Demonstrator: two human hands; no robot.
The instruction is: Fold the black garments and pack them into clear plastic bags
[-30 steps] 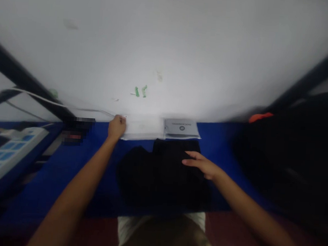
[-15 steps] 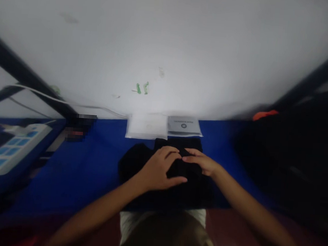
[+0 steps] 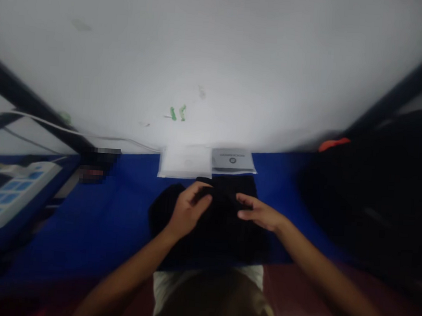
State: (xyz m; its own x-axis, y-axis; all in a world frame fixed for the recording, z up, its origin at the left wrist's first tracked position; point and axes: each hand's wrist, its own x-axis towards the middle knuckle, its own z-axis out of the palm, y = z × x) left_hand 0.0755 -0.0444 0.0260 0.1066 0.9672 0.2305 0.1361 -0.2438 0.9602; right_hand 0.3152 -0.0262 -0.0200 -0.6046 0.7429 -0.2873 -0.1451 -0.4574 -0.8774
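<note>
A black piece of cloth (image 3: 223, 236), perhaps a garment, lies bunched on the blue table in front of me; its folds are too dark to make out. My left hand (image 3: 189, 207) pinches the cloth's upper left part between thumb and fingers. On the right side, my right hand (image 3: 256, 211) has its thumb and fingers closed on another part of the same cloth. Just beyond the cloth lie a white flat packet (image 3: 185, 162) and a grey packet (image 3: 233, 160) with dark print, side by side against the wall.
The blue tabletop (image 3: 120, 209) meets a pale wall (image 3: 218, 57). At the left sits a white power strip (image 3: 13, 194) with blue sockets, and a white cable (image 3: 125, 140) runs along the wall. A large black object (image 3: 381, 203) with an orange bit (image 3: 335, 144) fills the right side.
My left hand has moved left, away from my right hand, and its thumb has drawn up to its fingers. My right hand stays nearly in place. The view has shifted slightly.
</note>
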